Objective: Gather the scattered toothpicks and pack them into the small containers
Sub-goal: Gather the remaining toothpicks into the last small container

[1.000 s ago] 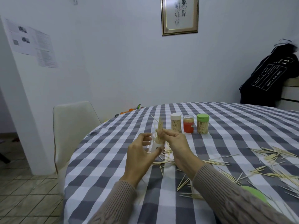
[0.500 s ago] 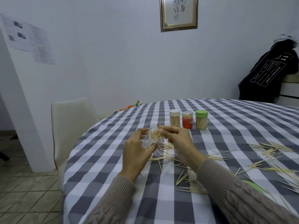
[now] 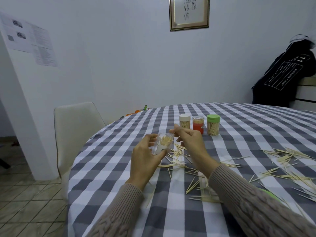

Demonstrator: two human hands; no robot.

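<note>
Left hand (image 3: 145,161) grips clear container (image 3: 163,144) tilted; right hand (image 3: 189,141), fingers loosely curled and empty, beside its mouth: tap sticks level before adding.

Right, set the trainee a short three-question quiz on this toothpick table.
1. True or false: the left hand grips a clear plastic container already holding toothpicks.
2. Which of the three capped containers standing in a row at the back sits in the middle? A) white-capped clear jar B) orange jar with clear lid C) green-capped clear jar
3. Fill in: the loose wooden toothpicks lie scattered on a grey and white ______ tablecloth.

Key: 1 true. 2 B. 3 checked. Whether the right hand pinches a toothpick between its fingers cannot be told.
</note>
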